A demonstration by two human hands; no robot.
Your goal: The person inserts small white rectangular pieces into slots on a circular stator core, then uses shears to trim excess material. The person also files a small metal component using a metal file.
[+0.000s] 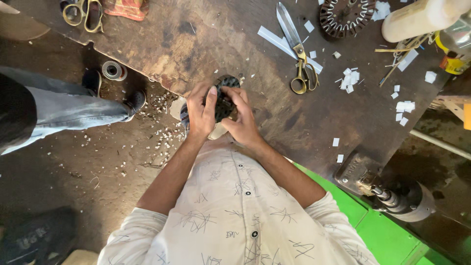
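**Slotted ring held at the bench edge, paper strips still scattered**

Both hands grip a dark slotted metal ring [223,100] at the near edge of the bench [206,44]: the left hand [200,114] clasps its left side, the right hand [240,118] its right. How many slots are filled is hidden. White paper pieces [350,78] and scissors [297,51] lie unused; a second ring [346,17] waits beyond, so work appears midway

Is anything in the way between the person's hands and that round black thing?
No. Both the left hand and the right hand already grip the round black slotted part, at the edge of the wooden table. Nothing visible lies between them.
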